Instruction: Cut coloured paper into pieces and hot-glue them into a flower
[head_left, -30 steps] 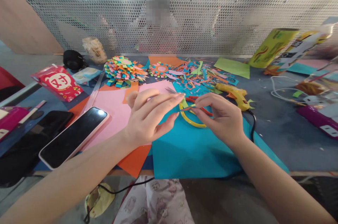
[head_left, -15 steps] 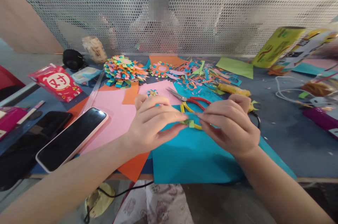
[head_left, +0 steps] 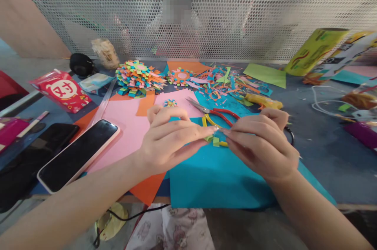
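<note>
My left hand [head_left: 169, 138] is closed in a pinch on a small green paper strip [head_left: 216, 141], whose notched tabs poke out below the fingertips. Opposite it, my right hand [head_left: 262, 144] pinches at the strip's other side, and the fingertips of both hands nearly meet. The fingers hide most of the strip. Below them lies a blue paper sheet [head_left: 218, 179]. Just behind the hands are scissors with red handles [head_left: 225, 115] and a yellow-handled tool [head_left: 209, 119], partly covered. A small fringed paper flower [head_left: 170, 103] sits on pink paper [head_left: 126, 124].
Fringed paper flowers [head_left: 138, 77] and a heap of paper scraps [head_left: 226, 81] lie along the perforated metal screen [head_left: 218, 14]. A phone [head_left: 79, 154] and a red carton [head_left: 63, 91] are at left. Yellow glue tube [head_left: 263, 101], yellow can [head_left: 316, 52] and white cable [head_left: 316, 101] are at right.
My right hand has shifted slightly right and down, and the green strip's tab a little with it. The view has moved slightly. Both hands keep their pinch.
</note>
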